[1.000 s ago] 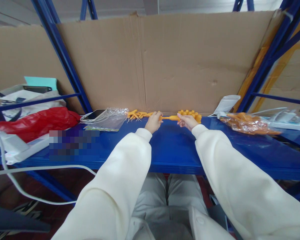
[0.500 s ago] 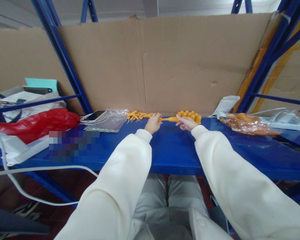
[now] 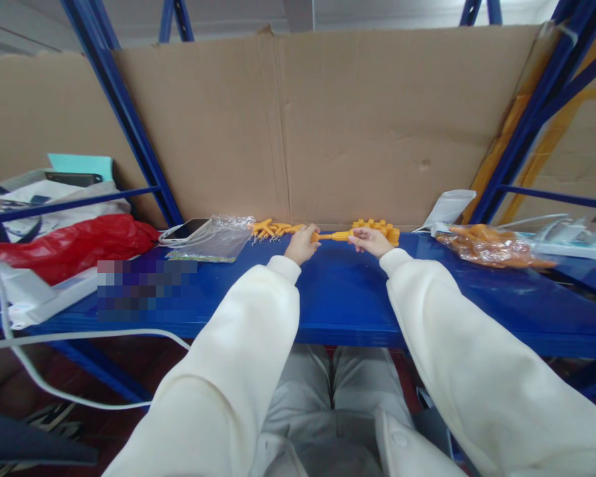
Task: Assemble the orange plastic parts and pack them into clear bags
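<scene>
Held a slender orange piece (image 3: 334,236) roughly level between the two hands, toward the back of a blue worktop (image 3: 347,291). Closed the left hand (image 3: 302,244) around its left end, with fingers curled over and most of the grip hidden behind the back of the hand. Pinched its broader right part between the thumb and fingers of the right hand (image 3: 370,241). Left a thin, ribbed stretch bare in the gap between the two. Could not tell of any contact between piece and worktop.

Had loose orange pieces (image 3: 268,229) with small metal clasps just left of the left hand, and studded orange pieces (image 3: 390,232) close behind the right hand, partly covered by it. Had a clear plastic bag (image 3: 216,244) beside the loose pieces, then a phone (image 3: 191,229) with a white cable, and a red bag (image 3: 79,246) farther left. Had a bag of orange items (image 3: 487,242) to the right, well apart from the right hand, near a white pouch (image 3: 447,209). Faced a tall cardboard sheet (image 3: 357,132) behind the worktop. Wore cream sleeves (image 3: 248,324) down to the wrists, both arms stretched forward.
</scene>
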Demonstrator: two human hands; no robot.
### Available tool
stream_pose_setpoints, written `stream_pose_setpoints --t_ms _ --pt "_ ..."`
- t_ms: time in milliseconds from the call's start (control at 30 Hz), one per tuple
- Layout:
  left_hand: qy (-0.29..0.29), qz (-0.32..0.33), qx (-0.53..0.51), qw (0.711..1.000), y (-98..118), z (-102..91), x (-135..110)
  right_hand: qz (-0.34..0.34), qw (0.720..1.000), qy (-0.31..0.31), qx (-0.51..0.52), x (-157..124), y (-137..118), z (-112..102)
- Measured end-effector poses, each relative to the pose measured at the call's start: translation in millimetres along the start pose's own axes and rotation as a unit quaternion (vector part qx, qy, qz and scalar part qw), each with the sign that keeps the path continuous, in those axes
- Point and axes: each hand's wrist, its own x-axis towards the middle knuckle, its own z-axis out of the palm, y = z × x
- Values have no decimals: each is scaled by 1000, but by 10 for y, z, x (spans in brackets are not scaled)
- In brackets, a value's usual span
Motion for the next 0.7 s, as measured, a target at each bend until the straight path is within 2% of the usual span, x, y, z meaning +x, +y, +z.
stream_pose_setpoints --t_ms 200,567,700 --pt "3 4 -2 1000 34 -17 -8 2 1000 -1 10 -73 -86 37" --pt "10 1 -2 1000 139 -49 -31 61 998 1 12 -108 -119 37" --pt "9 4 1 1000 145 -47 -33 81 996 1 42 -158 -200 71"
